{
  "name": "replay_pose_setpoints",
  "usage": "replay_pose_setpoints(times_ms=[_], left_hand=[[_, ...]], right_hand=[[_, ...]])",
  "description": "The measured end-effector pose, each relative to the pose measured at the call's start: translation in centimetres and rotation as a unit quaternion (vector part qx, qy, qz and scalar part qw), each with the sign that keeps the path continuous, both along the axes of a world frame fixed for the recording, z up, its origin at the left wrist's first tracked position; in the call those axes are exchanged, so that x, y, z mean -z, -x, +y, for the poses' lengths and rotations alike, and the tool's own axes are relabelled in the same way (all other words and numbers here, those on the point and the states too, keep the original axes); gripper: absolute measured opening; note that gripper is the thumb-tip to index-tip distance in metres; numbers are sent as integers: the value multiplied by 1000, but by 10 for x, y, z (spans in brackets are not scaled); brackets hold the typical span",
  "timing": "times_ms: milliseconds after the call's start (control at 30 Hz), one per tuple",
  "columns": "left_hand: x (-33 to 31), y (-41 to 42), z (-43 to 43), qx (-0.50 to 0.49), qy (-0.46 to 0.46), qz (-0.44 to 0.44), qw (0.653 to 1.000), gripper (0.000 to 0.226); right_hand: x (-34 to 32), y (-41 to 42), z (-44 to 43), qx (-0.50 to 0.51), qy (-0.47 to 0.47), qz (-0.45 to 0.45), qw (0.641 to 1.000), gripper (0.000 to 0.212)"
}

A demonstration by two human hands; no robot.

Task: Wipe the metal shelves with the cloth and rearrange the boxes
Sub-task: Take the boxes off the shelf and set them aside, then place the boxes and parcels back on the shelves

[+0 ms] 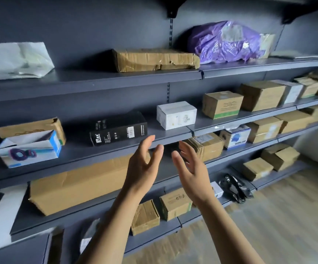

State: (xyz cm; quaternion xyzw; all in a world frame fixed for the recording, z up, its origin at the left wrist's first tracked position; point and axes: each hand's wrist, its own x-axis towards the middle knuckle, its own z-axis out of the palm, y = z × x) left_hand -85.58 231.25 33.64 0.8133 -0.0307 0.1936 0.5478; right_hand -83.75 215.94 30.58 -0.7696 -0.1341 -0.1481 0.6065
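Nearest, rising from six o'clock, left hand (pixel 143 164) and right hand (pixel 192 174) face palm to palm, slightly apart, fingers spread, holding nothing. Just beyond them on the grey metal shelf (pixel 74 151), black box (pixel 119 128) lies at eleven o'clock and white box (pixel 176 115) at twelve.

1 head view, close, facing forward and slightly down at metal shelves (pixel 89 149).

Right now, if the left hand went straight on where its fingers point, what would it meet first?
Likely the shelf edge, in the bare gap between black box and white box; the open left hand holds nothing. Depth is unclear.
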Motion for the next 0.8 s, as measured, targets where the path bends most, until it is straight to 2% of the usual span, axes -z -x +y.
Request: replay_pose_setpoints(times_ms=[200, 333, 433, 567, 800], left_hand=[[-10, -82, -45, 149, 26, 0, 988, 74], [-19, -128, -73, 234, 30, -10, 972, 67], [-20, -149, -108, 306, 44, -9, 951, 56], [-17, -160, -163, 403, 52, -1, 914, 73], [-9, -186, -267, 482, 30, -5, 876, 82]], right_hand=[[-26, -47, -33, 103, -36, 12, 994, 71], [-35, -68, -60, 186, -24, 1, 982, 86], [-34, -67, -90, 250, -52, -2, 967, 79], [-31, -54, -135, 349, -65, -18, 935, 55], [-17, -57, -222, 445, -68, -26, 892, 53]])
